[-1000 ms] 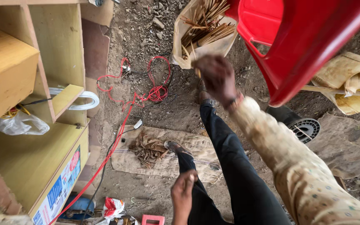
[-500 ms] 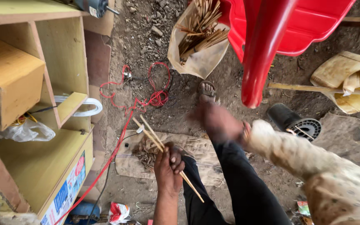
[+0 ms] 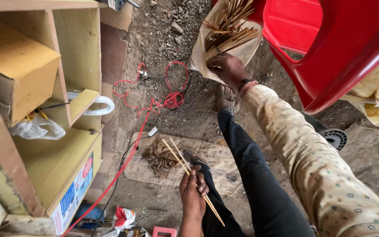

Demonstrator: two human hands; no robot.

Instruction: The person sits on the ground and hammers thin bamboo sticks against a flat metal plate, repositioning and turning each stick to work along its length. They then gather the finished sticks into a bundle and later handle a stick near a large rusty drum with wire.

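Note:
My left hand (image 3: 193,189) is closed around two thin wooden sticks (image 3: 177,154) that slant up to the left, low in the middle of the view. My right hand (image 3: 227,68) reaches forward into an open pale sack (image 3: 198,52) full of similar sticks (image 3: 227,30), its fingers closed at the base of the bundle. Whether it grips any stick is hidden. My legs in dark trousers stretch out below, one sandalled foot (image 3: 227,97) just under the right hand.
A red plastic chair (image 3: 330,48) stands at top right. Yellow wooden shelves (image 3: 44,105) fill the left. A red wire (image 3: 154,101) runs over the dirt ground. A heap of fibre (image 3: 159,158) lies on a cardboard sheet (image 3: 224,158). A round black drain grate (image 3: 335,137) sits at the right.
My right hand has moved forward from near my knee up into the sack of sticks. My left hand has risen into view holding the sticks and stays low in the middle.

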